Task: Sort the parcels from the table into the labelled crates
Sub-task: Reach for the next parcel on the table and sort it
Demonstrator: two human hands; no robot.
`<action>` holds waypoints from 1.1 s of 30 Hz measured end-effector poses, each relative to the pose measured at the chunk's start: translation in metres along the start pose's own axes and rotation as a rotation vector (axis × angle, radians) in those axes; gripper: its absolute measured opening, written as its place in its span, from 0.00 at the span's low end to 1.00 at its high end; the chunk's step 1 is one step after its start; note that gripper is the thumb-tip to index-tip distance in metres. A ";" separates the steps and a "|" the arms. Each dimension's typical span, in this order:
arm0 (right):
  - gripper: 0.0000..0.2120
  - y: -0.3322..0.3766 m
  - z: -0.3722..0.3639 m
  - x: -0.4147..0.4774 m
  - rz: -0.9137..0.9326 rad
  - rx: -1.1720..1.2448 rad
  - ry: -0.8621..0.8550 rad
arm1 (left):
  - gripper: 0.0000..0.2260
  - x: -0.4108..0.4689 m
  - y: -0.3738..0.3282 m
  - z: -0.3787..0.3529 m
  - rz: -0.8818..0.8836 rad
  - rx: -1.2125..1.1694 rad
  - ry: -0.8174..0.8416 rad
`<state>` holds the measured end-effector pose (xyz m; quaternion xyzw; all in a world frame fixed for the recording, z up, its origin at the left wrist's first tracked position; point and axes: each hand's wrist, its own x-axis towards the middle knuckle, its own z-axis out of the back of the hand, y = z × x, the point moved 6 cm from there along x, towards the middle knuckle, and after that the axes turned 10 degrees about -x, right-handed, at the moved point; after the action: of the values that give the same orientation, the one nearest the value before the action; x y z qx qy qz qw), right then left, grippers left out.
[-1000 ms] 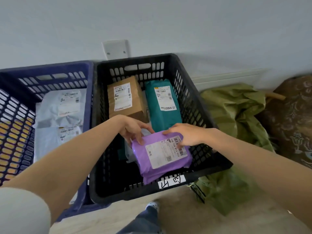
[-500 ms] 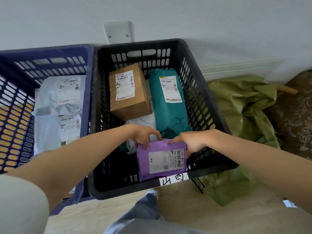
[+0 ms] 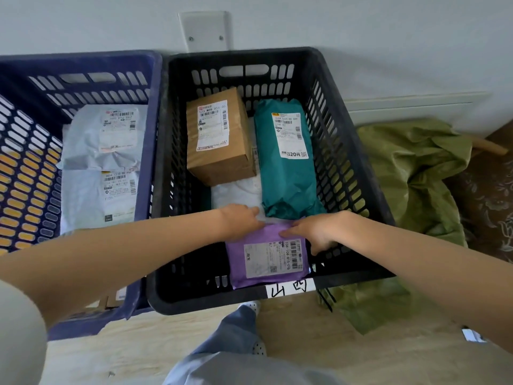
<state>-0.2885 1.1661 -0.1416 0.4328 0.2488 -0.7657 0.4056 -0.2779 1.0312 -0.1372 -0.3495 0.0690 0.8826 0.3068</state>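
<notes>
Nearest, a grey trouser leg [image 3: 233, 345] and a shoe [image 3: 254, 304] stand on the pale floor [image 3: 133, 348], just before the black crate [image 3: 194, 301], whose near rim bears a white label [image 3: 290, 288] with handwritten characters. Inside, against that near wall, lies the purple parcel [image 3: 268, 258], printed side up, its barcode towards the right. Both forearms reach in over the rim to its far edge. The right hand [image 3: 319, 232] holds the far right corner: the forefinger lies straight across the top and the thumb comes down the right side, pinching the corner between them. The left hand [image 3: 241, 222] rests its fingertips on the far left corner; from this angle I cannot tell whether they curl round the edge or only press on it. Just beyond the hands a white parcel [image 3: 236, 194] lies flat in the crate, partly under a teal parcel [image 3: 288, 176] on the right and a brown box [image 3: 219, 140] on the left, both printed side up. The blue crate [image 3: 155, 112] touches the black one on the left and holds two pale parcels, one [image 3: 94, 201] nearer, one [image 3: 102, 134] farther. Right of the black crate a crumpled green sack [image 3: 410, 173] lies on the floor. Behind all stands the wall [image 3: 361, 29], with a blank plate [image 3: 205, 30] above where the crates meet.
</notes>
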 end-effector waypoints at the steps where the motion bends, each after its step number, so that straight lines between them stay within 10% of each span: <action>1: 0.34 0.002 0.005 0.001 0.005 -0.049 -0.023 | 0.24 -0.004 0.001 -0.001 -0.007 0.054 0.011; 20: 0.45 0.017 -0.004 0.024 0.012 -0.082 0.078 | 0.34 -0.018 -0.002 -0.028 0.003 0.417 0.529; 33: 0.31 -0.002 -0.021 0.032 -0.081 0.101 0.074 | 0.34 -0.007 -0.010 -0.052 0.043 0.382 0.477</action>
<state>-0.2901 1.1690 -0.1796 0.4703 0.2421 -0.7765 0.3423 -0.2380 1.0185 -0.1699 -0.4816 0.3111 0.7529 0.3233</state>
